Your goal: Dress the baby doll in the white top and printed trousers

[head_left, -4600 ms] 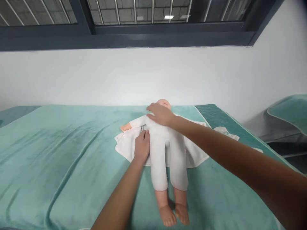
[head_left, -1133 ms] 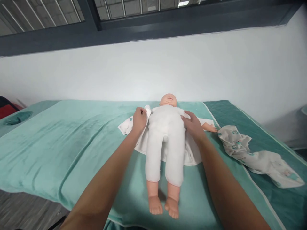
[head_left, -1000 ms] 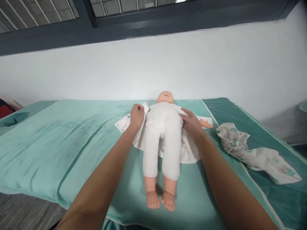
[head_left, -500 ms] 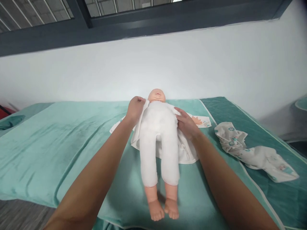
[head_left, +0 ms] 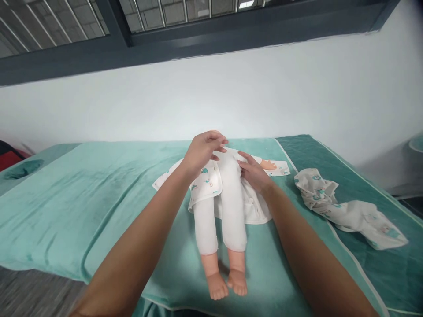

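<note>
A baby doll [head_left: 234,202] with a white cloth body lies on its back, bare feet toward me. Its head is mostly hidden behind my left hand [head_left: 207,149], whose fingers are loosely apart over the doll's upper chest. A printed white baby shirt [head_left: 206,182] lies under the doll, and its left front panel covers that side of the body. Both shirt sleeves stretch outward, and a doll hand shows over the right one. My right hand [head_left: 253,171] rests with spread fingers against the doll's right side, at the shirt's other, opened panel.
Crumpled printed white baby trousers [head_left: 350,213] lie at the right on a dark green strip of the bedding. A light green bedspread [head_left: 82,198] covers the bed. Behind it stands a white wall [head_left: 132,105] under a dark window frame. A red and black item [head_left: 9,156] is at far left.
My left hand has moved right, bringing the left shirt panel over the doll's front, and its pinch has loosened. The right hand has stayed at the doll's side. The view has shifted slightly.
</note>
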`<state>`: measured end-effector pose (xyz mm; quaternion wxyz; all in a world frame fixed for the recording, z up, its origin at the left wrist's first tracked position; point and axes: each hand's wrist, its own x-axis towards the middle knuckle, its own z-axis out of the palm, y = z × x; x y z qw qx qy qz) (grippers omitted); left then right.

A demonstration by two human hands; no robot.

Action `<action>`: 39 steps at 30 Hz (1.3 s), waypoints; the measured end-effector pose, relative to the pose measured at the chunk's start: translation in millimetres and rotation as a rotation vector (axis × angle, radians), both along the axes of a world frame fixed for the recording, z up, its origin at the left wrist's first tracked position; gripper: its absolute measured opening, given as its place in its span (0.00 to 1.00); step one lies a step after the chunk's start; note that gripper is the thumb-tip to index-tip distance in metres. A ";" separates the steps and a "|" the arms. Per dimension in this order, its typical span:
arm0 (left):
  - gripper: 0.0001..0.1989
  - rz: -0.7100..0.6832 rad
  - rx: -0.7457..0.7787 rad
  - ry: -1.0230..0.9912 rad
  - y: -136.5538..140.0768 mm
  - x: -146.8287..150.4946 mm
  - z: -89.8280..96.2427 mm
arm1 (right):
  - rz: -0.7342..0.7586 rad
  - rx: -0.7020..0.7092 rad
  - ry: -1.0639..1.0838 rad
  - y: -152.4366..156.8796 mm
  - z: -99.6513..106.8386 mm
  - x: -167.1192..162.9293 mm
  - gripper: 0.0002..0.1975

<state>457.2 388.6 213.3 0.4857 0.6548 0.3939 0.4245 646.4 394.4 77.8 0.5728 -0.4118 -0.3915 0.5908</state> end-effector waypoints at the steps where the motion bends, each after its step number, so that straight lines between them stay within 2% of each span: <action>1: 0.07 0.075 0.026 0.022 2.7 -3.1 -2.7 | -0.004 0.002 0.008 0.5 -0.8 0.1 0.32; 4: 0.08 0.291 0.083 0.194 16.4 -16.7 -20.4 | -0.011 -0.002 0.018 2.5 -3.6 0.6 0.31; 7: 0.11 0.378 0.118 0.432 28.9 -25.9 -42.6 | -0.015 0.003 0.003 3.0 -4.6 1.1 0.32; 11: 0.17 0.296 0.146 0.556 34.6 -16.5 -56.6 | 0.014 0.011 -0.041 2.5 -3.3 2.6 0.37; 15: 0.19 0.126 0.249 0.504 34.2 -2.1 -53.3 | 0.014 -0.016 -0.078 2.6 -2.4 5.8 0.40; 17: 0.19 0.097 0.270 0.443 32.5 -6.3 -56.7 | 0.014 -0.015 -0.075 1.3 -1.3 7.3 0.42; 19: 0.20 0.168 0.291 0.403 28.5 -22.8 -69.6 | 0.009 -0.008 -0.074 -1.1 0.8 8.0 0.42; 21: 0.22 0.322 0.332 0.469 22.2 -50.9 -91.5 | -0.006 -0.007 -0.080 -4.0 3.5 7.4 0.42; 23: 0.23 0.450 0.437 0.650 14.6 -86.0 -117.0 | -0.028 -0.013 -0.101 -6.3 5.9 5.9 0.41; 25: 0.27 0.442 0.534 0.853 7.4 -121.4 -138.5 | -0.055 -0.021 -0.136 -7.5 7.1 4.0 0.40; 27: 0.29 0.506 0.535 1.002 2.6 -151.5 -150.8 | -0.080 -0.018 -0.170 -7.4 6.4 2.6 0.38; 31: 0.31 0.507 0.441 1.209 4.7 -188.8 -152.2 | -0.168 0.003 -0.253 -5.3 0.5 3.0 0.31; 34: 0.31 0.576 0.391 1.222 14.5 -200.2 -149.2 | -0.356 0.010 -0.389 -3.9 -3.9 5.1 0.21; 37: 0.30 0.628 0.339 1.217 23.2 -202.2 -150.0 | -0.550 0.114 -0.525 -2.4 0.6 1.6 0.15; 39: 0.30 0.636 0.333 1.224 25.2 -200.9 -151.3 | -0.587 0.220 -0.581 0.6 11.8 -7.7 0.14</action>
